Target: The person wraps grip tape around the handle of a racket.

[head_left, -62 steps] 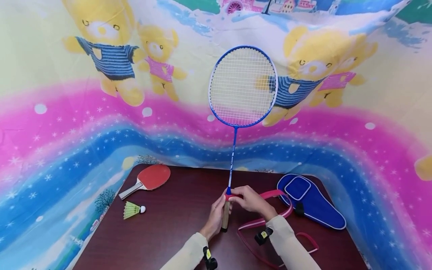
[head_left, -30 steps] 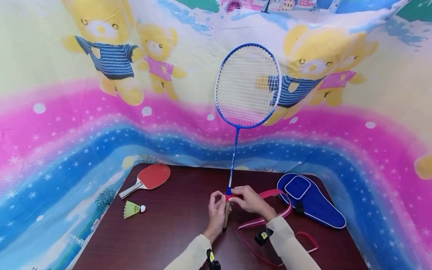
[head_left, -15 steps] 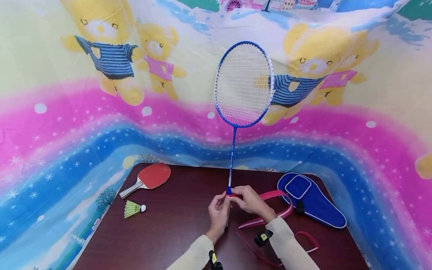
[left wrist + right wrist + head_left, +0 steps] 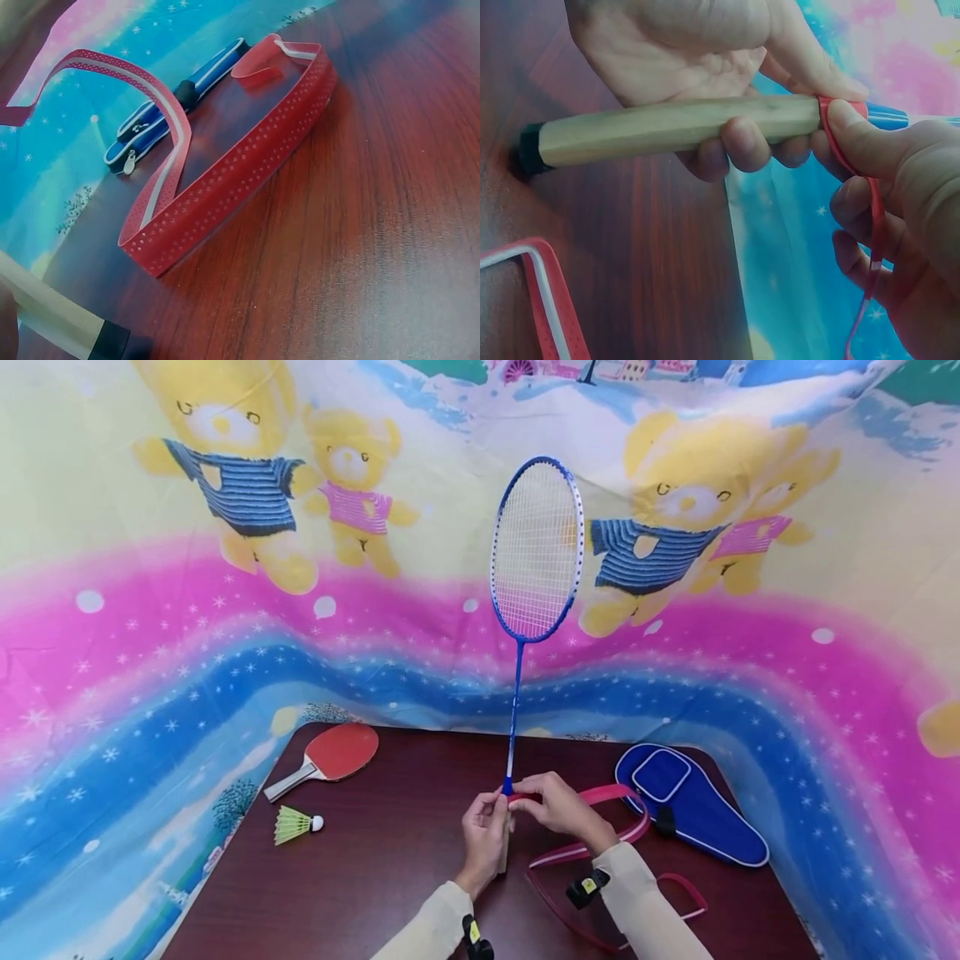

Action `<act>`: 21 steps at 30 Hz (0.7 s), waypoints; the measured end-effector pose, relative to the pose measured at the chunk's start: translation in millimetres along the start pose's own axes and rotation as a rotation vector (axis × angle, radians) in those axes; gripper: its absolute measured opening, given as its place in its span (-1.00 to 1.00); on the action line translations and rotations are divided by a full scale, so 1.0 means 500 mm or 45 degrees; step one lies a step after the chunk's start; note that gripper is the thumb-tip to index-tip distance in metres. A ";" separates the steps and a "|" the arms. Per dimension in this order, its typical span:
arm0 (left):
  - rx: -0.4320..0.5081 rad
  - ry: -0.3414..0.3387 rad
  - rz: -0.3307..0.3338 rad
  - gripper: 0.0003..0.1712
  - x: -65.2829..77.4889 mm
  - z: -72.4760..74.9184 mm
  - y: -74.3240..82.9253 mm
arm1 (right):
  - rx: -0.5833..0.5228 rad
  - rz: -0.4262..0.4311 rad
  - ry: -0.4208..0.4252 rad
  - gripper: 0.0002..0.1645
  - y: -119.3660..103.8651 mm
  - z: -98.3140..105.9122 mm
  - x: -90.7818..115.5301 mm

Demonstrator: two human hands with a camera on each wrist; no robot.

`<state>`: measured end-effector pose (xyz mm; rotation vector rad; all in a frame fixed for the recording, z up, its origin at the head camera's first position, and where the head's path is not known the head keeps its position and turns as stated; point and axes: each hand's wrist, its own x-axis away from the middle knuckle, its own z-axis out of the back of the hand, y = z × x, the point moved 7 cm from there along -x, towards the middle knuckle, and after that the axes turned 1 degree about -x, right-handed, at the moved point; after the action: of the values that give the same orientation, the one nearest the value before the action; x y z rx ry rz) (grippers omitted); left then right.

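Note:
Upright over the table stands a blue-and-white badminton racket (image 4: 515, 710), its face turned partly edge-on. My left hand (image 4: 483, 839) grips its bare wooden handle (image 4: 667, 131), fingers curled under it and thumb up near the blue cone. With thumb and fingers, my right hand (image 4: 558, 810) pinches a red perforated grip tape (image 4: 240, 172) against the top of the handle. A short turn of tape (image 4: 825, 112) wraps the wood just below the cone. From there the tape runs through the right hand and loops down onto the table. The handle's black butt end (image 4: 531, 148) points down.
A red table tennis bat (image 4: 343, 752) lies at the back left of the dark wooden table (image 4: 420, 760), with a yellow shuttlecock (image 4: 295, 825) in front of it. To the right lies a blue zipped bat case (image 4: 701, 814). A bear-print cloth (image 4: 420, 635) hangs behind the table.
The racket has turned about its shaft, so its face shows narrower. My left hand's fingers have shifted round the handle, and its thumb now covers the tape turn. The right hand stays in place.

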<state>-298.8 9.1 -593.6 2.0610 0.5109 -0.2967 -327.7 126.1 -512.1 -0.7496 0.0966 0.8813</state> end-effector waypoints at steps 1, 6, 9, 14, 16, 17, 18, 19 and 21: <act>0.017 -0.013 0.007 -0.73 0.001 -0.001 -0.001 | 0.000 -0.012 -0.007 -0.79 0.000 0.001 0.000; 0.107 -0.041 0.083 -0.54 0.005 -0.003 -0.008 | 0.008 -0.076 -0.048 -0.82 0.005 0.002 0.003; 0.138 -0.051 0.128 -0.53 0.004 -0.002 -0.012 | -0.027 -0.080 -0.083 -0.82 0.006 0.003 0.004; 0.143 -0.109 0.126 -0.56 0.001 -0.003 -0.004 | -0.072 -0.052 -0.092 -0.81 0.007 0.007 0.006; 0.139 -0.130 0.111 -0.57 0.000 -0.005 0.001 | -0.071 -0.040 -0.070 -0.81 0.008 0.008 0.005; 0.141 -0.135 0.107 -0.58 0.000 -0.005 0.001 | -0.062 -0.034 -0.058 -0.81 0.008 0.008 0.005; 0.139 -0.139 0.104 -0.58 -0.001 -0.006 0.002 | -0.054 -0.031 -0.048 -0.81 0.009 0.008 0.004; 0.140 -0.141 0.100 -0.59 -0.001 -0.006 0.002 | -0.051 -0.027 -0.042 -0.82 0.009 0.007 0.004; 0.134 -0.137 0.097 -0.61 -0.001 -0.006 0.002 | -0.045 -0.023 -0.032 -0.82 0.007 0.006 0.002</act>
<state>-298.5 11.0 -591.0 2.1476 0.3574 -0.3939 -330.3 130.4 -512.3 -0.7710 0.0520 0.8767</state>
